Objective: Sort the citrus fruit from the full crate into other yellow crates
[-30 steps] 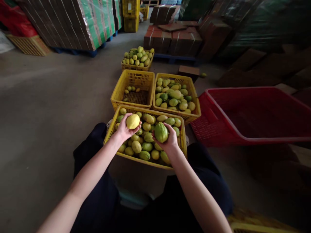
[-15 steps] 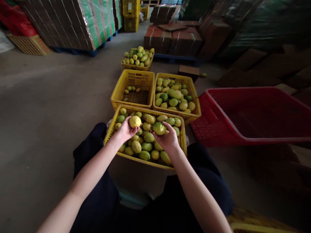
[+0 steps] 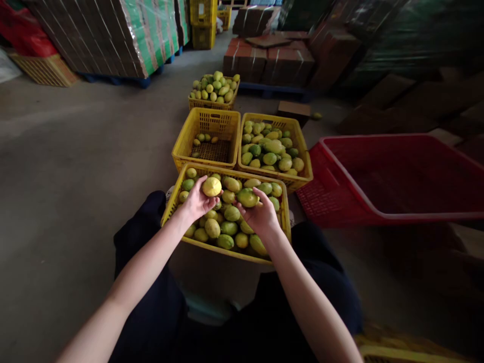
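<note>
A yellow lemon (image 3: 212, 187) rests in the fingers of my left hand (image 3: 196, 202), its blossom end turned up. My right hand (image 3: 262, 214) has its fingers curled round a greener lemon (image 3: 247, 197). Both hands are held over the near yellow crate (image 3: 227, 253), which is full of yellow and green lemons (image 3: 212, 228) and stands between my knees. The undersides of the two held lemons are hidden by my palms and fingers.
Beyond stand a yellow crate (image 3: 177, 146) with a few lemons at its bottom and a fuller crate (image 3: 308, 169). Another heaped crate (image 3: 212, 106) is farther back. At right is a large red basket (image 3: 321, 191). Strapped cardboard (image 3: 245, 63) sits on a blue pallet (image 3: 264, 89).
In my left hand the lemon has shifted slightly up and to the right, and its upper face has turned. My right hand and its lemon have barely moved.
</note>
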Tool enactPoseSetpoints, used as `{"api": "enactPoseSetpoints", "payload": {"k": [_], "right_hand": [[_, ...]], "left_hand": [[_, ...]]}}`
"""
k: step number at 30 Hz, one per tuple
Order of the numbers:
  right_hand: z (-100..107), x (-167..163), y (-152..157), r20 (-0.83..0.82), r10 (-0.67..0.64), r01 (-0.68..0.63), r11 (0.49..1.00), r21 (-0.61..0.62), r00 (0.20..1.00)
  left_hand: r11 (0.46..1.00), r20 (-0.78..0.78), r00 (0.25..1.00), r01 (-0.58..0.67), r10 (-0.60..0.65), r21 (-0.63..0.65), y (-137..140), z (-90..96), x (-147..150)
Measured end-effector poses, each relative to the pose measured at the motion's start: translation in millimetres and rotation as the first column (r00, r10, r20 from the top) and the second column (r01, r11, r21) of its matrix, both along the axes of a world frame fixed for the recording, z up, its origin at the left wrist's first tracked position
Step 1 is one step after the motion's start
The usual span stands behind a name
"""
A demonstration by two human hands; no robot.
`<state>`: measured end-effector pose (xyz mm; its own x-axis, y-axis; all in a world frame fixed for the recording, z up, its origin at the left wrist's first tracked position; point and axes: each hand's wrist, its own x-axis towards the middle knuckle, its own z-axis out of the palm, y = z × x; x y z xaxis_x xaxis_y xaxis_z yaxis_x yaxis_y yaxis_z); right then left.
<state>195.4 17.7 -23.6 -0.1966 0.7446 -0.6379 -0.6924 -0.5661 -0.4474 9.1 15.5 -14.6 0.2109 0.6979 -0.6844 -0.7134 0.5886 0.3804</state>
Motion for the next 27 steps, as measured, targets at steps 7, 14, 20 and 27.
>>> {"api": "enactPoseSetpoints", "payload": {"k": [7,14,20,27], "right_hand": [[-0.8,-2.5,-1.2,-0.002,0.018,-0.017,0.995,0.101,1.0],[-2.0,-3.1,-1.0,0.007,0.028,-0.029,0.993,0.113,1.0],[-2.9,-3.5,-1.4,0.004,0.05,-0.05,0.992,0.118,0.999],[-2.6,-0.6,-0.6,-0.016,0.085,-0.084,0.994,0.071,0.996]], "left_hand": [[0.992,-0.058,0.998,0.016,-0.009,0.122,-2.2,1.1,2.5],[0.98,-0.065,0.998,0.011,0.002,0.196,-5.9,-2.8,3.7],[0.987,-0.04,0.999,0.042,-0.037,0.158,-4.3,-0.6,3.3],[0.982,0.009,0.996,0.089,-0.091,0.165,-3.7,3.1,3.1]]}}
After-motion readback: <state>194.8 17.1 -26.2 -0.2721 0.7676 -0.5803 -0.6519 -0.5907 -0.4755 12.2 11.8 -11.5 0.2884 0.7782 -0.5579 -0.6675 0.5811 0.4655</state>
